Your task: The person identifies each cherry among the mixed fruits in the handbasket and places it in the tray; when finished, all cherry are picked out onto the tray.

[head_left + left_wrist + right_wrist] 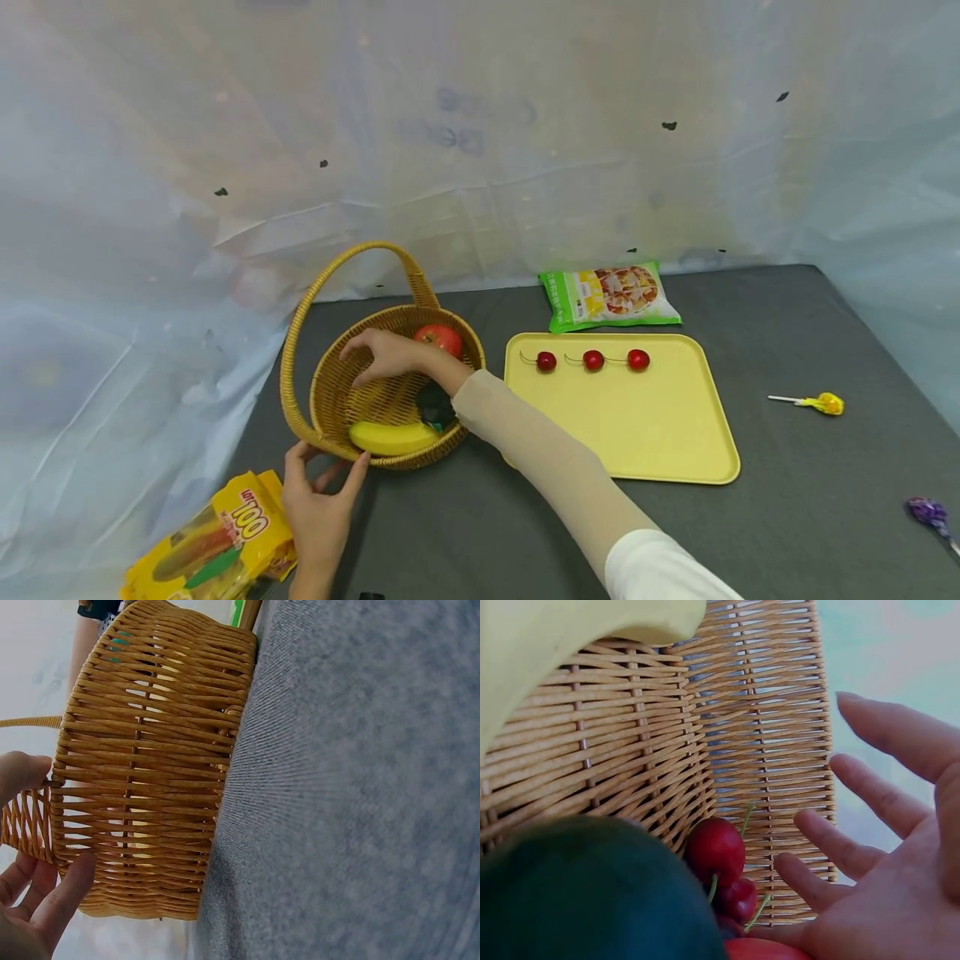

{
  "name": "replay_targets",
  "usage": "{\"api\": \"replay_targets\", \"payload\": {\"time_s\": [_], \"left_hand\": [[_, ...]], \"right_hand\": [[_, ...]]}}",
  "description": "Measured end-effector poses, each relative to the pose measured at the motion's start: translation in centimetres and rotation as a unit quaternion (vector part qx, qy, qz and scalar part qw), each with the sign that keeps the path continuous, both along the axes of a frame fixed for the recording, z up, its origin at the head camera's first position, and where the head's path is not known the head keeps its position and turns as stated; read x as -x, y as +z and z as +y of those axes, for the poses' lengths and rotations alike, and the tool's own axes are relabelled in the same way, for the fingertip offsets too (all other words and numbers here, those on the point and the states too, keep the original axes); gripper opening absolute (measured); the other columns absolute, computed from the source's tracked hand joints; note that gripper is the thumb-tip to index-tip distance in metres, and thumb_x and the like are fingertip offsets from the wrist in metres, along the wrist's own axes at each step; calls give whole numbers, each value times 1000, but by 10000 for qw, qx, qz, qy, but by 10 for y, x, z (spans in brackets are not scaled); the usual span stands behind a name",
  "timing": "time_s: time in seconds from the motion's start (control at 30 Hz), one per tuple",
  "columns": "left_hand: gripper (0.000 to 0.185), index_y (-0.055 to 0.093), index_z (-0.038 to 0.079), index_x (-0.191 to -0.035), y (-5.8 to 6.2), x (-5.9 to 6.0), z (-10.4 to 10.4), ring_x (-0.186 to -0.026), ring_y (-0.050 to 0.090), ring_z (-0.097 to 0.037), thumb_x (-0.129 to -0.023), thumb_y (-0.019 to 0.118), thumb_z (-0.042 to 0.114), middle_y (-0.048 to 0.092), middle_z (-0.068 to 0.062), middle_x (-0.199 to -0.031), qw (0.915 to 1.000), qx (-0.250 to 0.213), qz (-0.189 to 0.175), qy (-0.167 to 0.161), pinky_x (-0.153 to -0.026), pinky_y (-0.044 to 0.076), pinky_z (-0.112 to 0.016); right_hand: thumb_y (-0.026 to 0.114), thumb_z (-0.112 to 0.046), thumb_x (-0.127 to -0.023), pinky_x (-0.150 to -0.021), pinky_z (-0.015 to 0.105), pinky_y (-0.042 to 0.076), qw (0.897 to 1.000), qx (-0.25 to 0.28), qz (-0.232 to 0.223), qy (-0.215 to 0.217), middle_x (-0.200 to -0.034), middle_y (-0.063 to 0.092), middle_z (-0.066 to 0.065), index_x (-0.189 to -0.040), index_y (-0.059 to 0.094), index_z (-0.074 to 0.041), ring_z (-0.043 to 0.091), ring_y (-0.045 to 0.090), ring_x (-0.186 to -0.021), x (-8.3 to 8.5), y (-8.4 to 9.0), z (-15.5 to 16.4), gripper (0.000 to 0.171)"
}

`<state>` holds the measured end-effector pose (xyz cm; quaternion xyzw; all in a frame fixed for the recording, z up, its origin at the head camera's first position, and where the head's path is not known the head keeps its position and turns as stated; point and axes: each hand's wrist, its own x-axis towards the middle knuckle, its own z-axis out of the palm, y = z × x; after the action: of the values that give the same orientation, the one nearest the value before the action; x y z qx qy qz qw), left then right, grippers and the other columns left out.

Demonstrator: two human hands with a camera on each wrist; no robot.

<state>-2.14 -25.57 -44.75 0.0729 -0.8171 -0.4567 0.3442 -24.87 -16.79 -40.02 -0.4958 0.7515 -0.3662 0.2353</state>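
My left hand [318, 508] grips the wicker basket [330, 400] at its near left rim, by the foot of the handle; in the left wrist view its fingers [67, 896] lie against the rim and outer wall. My right hand [386, 354] reaches over the basket's inside, holding nothing, its fingers spread in the right wrist view. Inside the basket lie a banana [393, 437], a red round fruit [438, 337], several cherries [716, 851] and a large dark green rounded object [592, 892]. That green object is hidden in the head view.
Right of the basket, a yellow tray [622, 425] carries 3 cherries [593, 360]. Behind it lies a green and white food packet [611, 296]. A yellow lollipop [828, 404] and a purple one [926, 510] lie farther right. A yellow snack bag [232, 533] lies beside my left hand.
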Motion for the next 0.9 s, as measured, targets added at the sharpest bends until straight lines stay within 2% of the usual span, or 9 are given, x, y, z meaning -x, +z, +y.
{"api": "replay_targets", "payload": {"time_s": [0.17, 0.23, 0.4, 0.53, 0.63, 0.73, 0.9], "left_hand": [[60, 53, -9, -127, -1, 0, 0, -105, 57, -18, -75, 83, -9, 55, -20, -112, 10000, 27, -30, 53, -78, 57, -14], [60, 53, -8, -127, -2, 0, -1, -105, 57, -16, -75, 83, -8, 55, -20, -112, 10000, 35, -37, 73, -78, 57, -13], [60, 53, -9, -127, -1, 1, -1, -105, 57, -16, -75, 83, -8, 55, -19, -112, 10000, 32, -26, 61, -78, 57, -13], [60, 53, -9, -127, 0, 1, 0, -105, 57, -18, -75, 83, -9, 55, -19, -112, 10000, 17, -19, 46, -77, 57, -13], [60, 53, -9, -127, 0, 1, 0, -105, 57, -20, -75, 83, -8, 55, -20, -112, 10000, 16, -40, 62, -77, 57, -13], [61, 53, -9, -127, 0, 0, 1, -106, 57, -19, -75, 83, -8, 55, -19, -113, 9999, 11, -71, 95, -77, 57, -12], [61, 53, -8, -127, -1, 1, 1, -106, 57, -20, -75, 83, -8, 55, -18, -113, 9999, 21, -79, 122, -77, 56, -12]], "right_hand": [[74, -20, -93, -108, 22, 40, 9999, -42, 49, 121, -146, 48, 6, -140, 55, -6, 23, 42, -137, 1, -2, -1, 52], [72, -19, -94, -110, 26, 40, 9998, 104, -31, 157, -145, 49, 8, -140, 55, -5, 24, 43, -136, 1, -2, -1, 51], [69, -22, -96, -109, 29, 42, 9992, 363, -147, -40, -145, 50, 8, -139, 56, -5, 21, 45, -134, 1, -1, -1, 47], [67, -34, -97, -98, 24, 45, 9995, -77, -241, -188, -151, 41, 8, -143, 53, -11, 22, 46, -131, 0, -1, -1, 53], [67, -37, -96, -93, 23, 45, 9987, -398, -306, -44, -152, 39, 9, -148, 47, -12, 25, 47, -128, -2, -2, -1, 61], [68, -33, -96, -94, 21, 46, 9975, -545, -383, 235, -152, 41, 9, -151, 42, -11, 23, 48, -129, -3, -4, -3, 64], [65, -18, -98, -92, 20, 48, 9935, -743, -496, 702, -145, 48, 11, -148, 45, -6, 22, 51, -125, -5, -5, -3, 55]]}}
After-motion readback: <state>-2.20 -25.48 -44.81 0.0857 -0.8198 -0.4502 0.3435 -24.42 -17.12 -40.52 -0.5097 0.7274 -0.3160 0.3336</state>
